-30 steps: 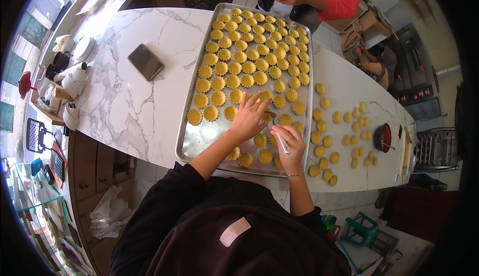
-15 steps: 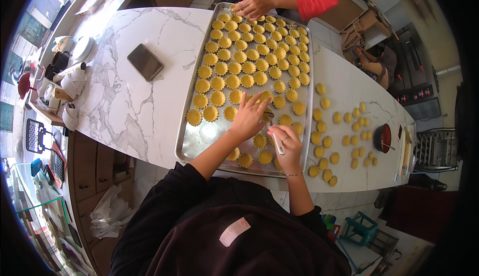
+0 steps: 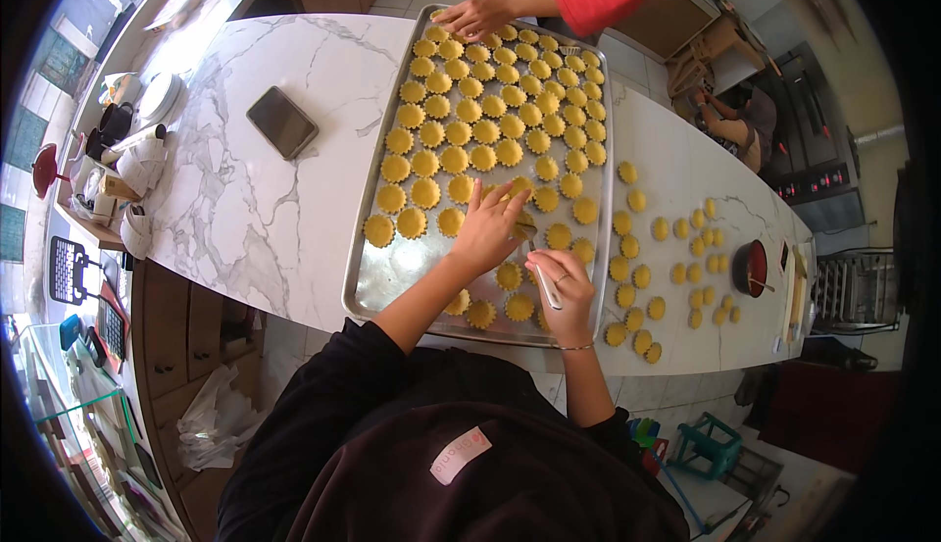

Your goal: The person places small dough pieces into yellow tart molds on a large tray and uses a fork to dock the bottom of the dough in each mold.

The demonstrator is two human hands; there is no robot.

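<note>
A large metal baking tray holds many yellow pastry shells in fluted tart moulds, set in rows. My left hand lies over the tray's near half, fingers spread over several shells and partly hiding them. Close by on its right, my right hand is closed round the white handle of a fork. The fork's metal end reaches down to a shell beside my left fingertips; its tines are hard to make out. A co-worker's hand in a red sleeve is over shells at the tray's far end.
Right of the tray, several round yellow pastry pieces lie on the marble-patterned table. A dark red bowl with a utensil stands farther right. A phone lies left of the tray. Another person is in the background.
The co-worker's hand and red sleeve have shifted a little to the left at the tray's far end. My two hands and the fork keep nearly the same place.
</note>
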